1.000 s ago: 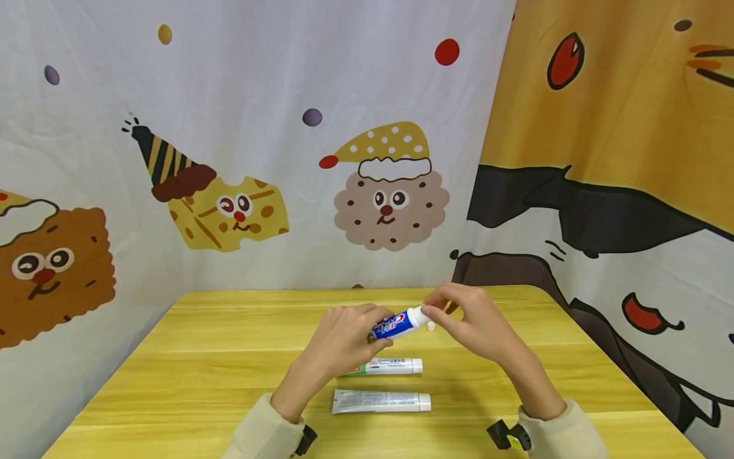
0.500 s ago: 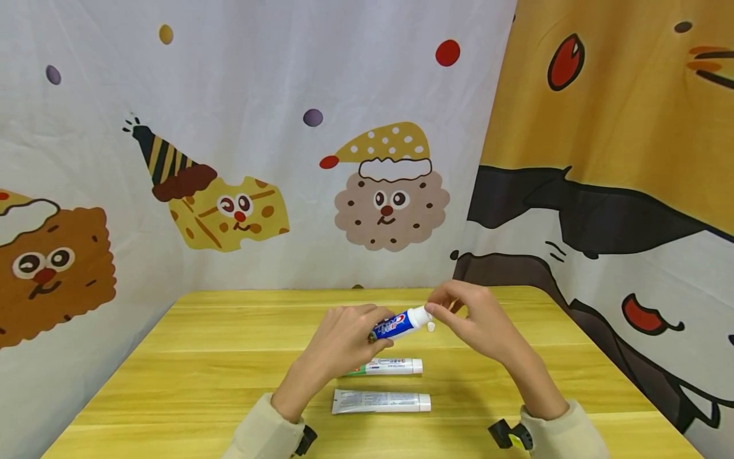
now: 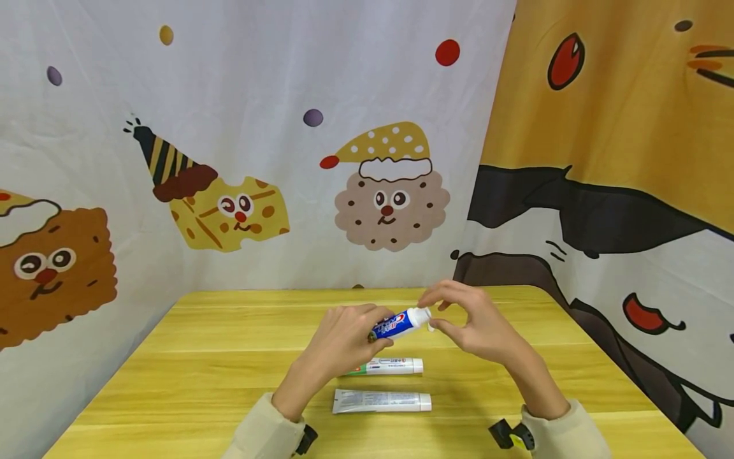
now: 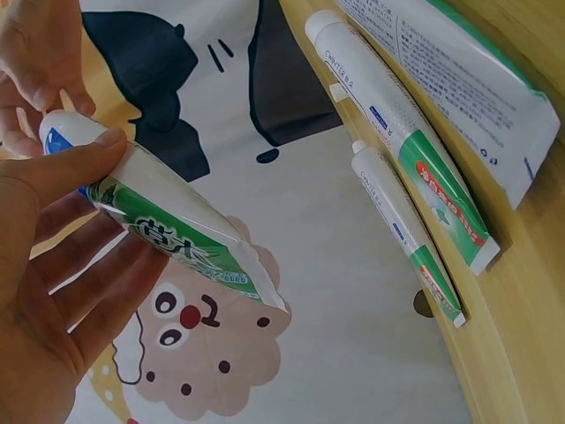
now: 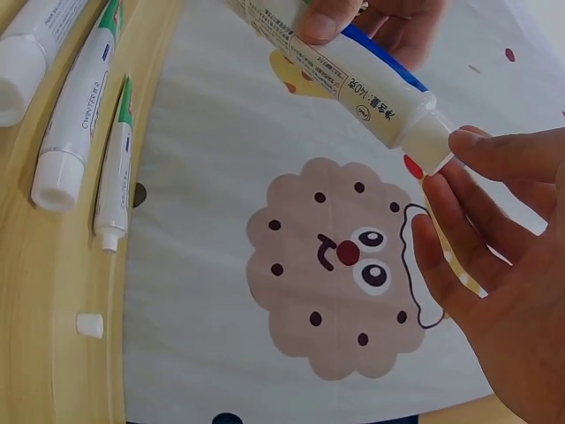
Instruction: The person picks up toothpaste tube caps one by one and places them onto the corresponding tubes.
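Observation:
My left hand (image 3: 350,335) grips a blue, white and green toothpaste tube (image 3: 394,325), held tilted above the table with its cap end to the right. Thumb and index finger of my right hand (image 3: 482,322) pinch the white cap (image 5: 426,141) at that end; its other fingers are spread in the right wrist view. Beneath lie a white and green toothpaste tube (image 3: 395,366) and, nearer, a toothpaste tube with its printed back up (image 3: 381,401). A small toothpaste tube (image 5: 113,185), its narrow nozzle bare, lies beyond them, hidden in the head view by my left hand.
A small loose white cap (image 5: 89,325) rests on the table, mostly behind my right thumb in the head view. The wooden table (image 3: 229,370) ends at a printed cloth (image 3: 309,268) hanging behind and on both sides.
My right thumb and index finger have moved round the cap and now stand wider apart, the thumb lower. The left hand and its tube have stayed almost still.

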`<state>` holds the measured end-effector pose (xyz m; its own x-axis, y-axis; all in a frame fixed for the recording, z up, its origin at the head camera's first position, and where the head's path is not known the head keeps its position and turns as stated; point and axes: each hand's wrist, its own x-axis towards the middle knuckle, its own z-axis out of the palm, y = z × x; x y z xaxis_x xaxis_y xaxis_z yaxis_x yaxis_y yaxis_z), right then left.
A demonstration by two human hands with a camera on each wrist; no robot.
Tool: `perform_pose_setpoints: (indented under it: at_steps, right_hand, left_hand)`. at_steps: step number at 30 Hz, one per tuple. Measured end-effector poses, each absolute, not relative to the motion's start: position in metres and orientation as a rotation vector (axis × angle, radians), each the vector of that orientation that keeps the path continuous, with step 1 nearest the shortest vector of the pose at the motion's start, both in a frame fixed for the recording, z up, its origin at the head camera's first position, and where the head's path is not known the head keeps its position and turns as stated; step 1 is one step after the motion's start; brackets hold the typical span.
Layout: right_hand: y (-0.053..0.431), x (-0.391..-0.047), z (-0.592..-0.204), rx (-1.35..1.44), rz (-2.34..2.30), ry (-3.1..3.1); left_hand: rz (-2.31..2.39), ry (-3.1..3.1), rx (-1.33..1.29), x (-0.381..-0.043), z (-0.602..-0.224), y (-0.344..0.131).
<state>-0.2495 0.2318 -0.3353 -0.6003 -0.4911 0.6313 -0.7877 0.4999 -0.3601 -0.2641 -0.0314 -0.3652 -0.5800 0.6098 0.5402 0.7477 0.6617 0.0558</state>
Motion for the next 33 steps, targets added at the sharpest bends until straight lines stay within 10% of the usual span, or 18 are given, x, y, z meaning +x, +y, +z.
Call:
perform_pose_setpoints:
  at_steps: [33]
  right_hand:
    - [0.2235, -0.2513, -0.3401, 0.845, 0.782, -2.437]
  left_hand:
    - [-0.334, -2.39, -1.044, -0.2652, -0.3659, -0.0325]
